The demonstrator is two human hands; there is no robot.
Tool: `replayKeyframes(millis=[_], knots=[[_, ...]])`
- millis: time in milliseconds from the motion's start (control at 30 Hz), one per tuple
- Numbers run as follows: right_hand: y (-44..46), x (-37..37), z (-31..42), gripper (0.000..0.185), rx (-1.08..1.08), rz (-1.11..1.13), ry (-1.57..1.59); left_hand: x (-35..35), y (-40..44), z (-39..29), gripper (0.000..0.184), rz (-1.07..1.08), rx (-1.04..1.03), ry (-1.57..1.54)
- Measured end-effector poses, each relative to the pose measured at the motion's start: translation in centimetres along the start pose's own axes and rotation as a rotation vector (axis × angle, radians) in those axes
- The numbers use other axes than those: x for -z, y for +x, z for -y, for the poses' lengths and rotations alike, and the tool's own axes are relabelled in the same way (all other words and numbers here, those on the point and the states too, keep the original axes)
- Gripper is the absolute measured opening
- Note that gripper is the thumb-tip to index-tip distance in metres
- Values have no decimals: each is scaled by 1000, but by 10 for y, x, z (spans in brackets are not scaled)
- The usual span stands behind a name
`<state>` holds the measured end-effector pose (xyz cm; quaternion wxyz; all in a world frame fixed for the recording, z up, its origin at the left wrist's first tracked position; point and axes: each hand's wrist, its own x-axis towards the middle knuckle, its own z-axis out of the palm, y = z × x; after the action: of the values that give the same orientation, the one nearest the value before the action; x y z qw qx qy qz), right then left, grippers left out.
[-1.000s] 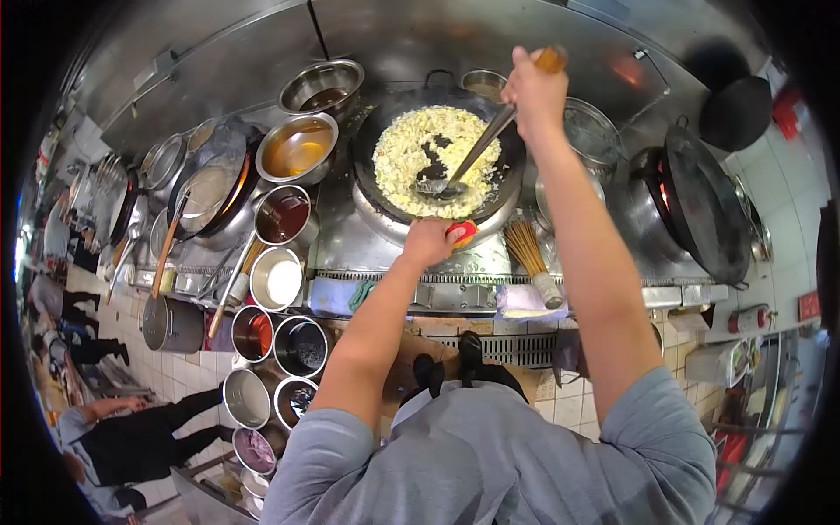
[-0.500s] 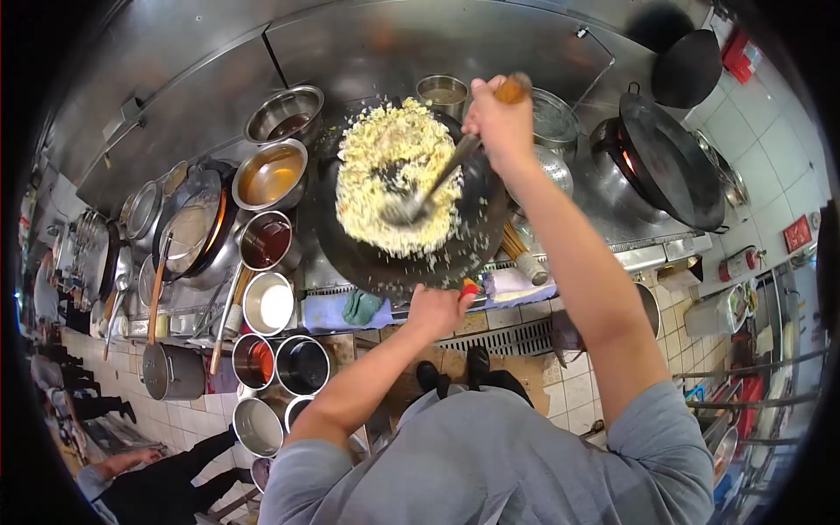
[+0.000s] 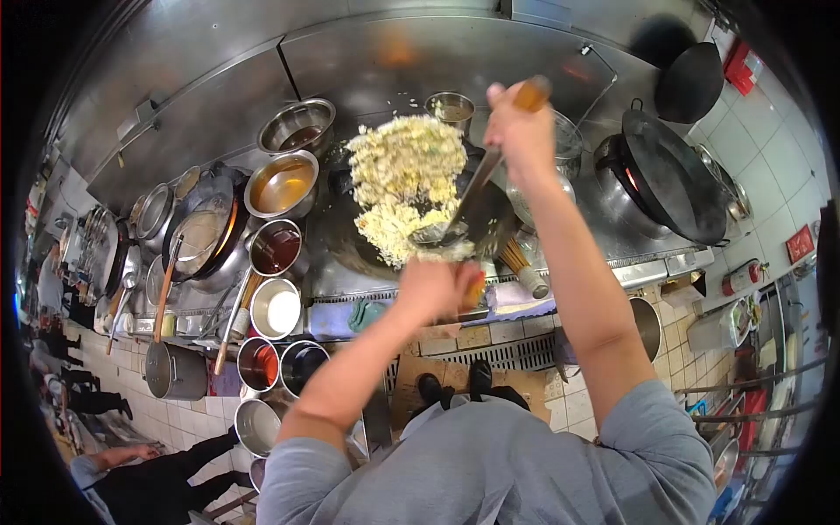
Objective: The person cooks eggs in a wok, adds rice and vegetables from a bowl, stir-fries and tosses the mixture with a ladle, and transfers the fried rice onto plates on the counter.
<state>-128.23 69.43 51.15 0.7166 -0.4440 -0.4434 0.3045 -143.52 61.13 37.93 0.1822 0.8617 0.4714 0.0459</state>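
Note:
My right hand (image 3: pixel 525 136) is wrapped round the wooden-ended handle of a metal ladle (image 3: pixel 479 185), over the right side of a large dark wok (image 3: pixel 500 214). The ladle's bowl rests low in the wok among the food. A mass of fried rice with yellow egg-like bits (image 3: pixel 407 162) is partly in the air above the wok's far side. At the near rim, my left hand (image 3: pixel 430 289) is closed on the wok's handle, blurred by motion. A small red and orange thing (image 3: pixel 475 287) shows beside its fingers.
To the left stand metal bowls of amber liquid (image 3: pixel 284 185) and dark sauce (image 3: pixel 276 250), and a pot of white stuff (image 3: pixel 276 308). Another wok (image 3: pixel 674 179) sits on the right burner, flame beneath. A bamboo brush (image 3: pixel 525 267) lies near the counter edge. A person (image 3: pixel 166 472) is at lower left.
My left hand and the wok's near rim have risen and moved away from me. The rice has lifted into a tossed mass. My right hand and ladle have shifted slightly right.

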Motion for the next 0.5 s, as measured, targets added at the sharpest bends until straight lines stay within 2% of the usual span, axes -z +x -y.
replayKeyframes(millis=[33, 100, 167, 200, 233, 267, 300, 367, 400, 433, 500], knots=[[1, 2, 19, 28, 65, 24, 51, 19, 16, 8, 47, -213, -50, 7], [0, -5, 18, 26, 109, -82, 89, -1, 52, 30, 45, -330, -96, 92], [-4, -15, -48, 24, 113, -182, -79, -86, 61, 52, 44, -387, -58, 72], [-8, -10, -85, 21, 153, -132, 160, -125, 53, 55, 43, -438, -22, 52], [-13, -1, -96, 21, 260, -72, 125, -147, 41, 50, 44, -445, 18, 46], [-16, 3, -86, 21, 214, -62, 165, -149, 20, 46, 44, -300, -7, 50], [-19, 7, -69, 21, 156, -49, 199, -139, -2, 35, 45, -148, -26, 47], [-13, 15, -28, 23, -70, -11, 39, -69, -15, 8, 45, -103, -44, 34], [-13, 18, -4, 25, -33, 21, 65, -31, -14, -1, 45, -51, -64, 22], [-9, 25, 16, 23, 29, 82, 155, 3, 2, 1, 47, -13, 40, -50], [-12, 18, 32, 24, 144, 35, 256, 17, 34, 22, 50, -274, -82, -65]])
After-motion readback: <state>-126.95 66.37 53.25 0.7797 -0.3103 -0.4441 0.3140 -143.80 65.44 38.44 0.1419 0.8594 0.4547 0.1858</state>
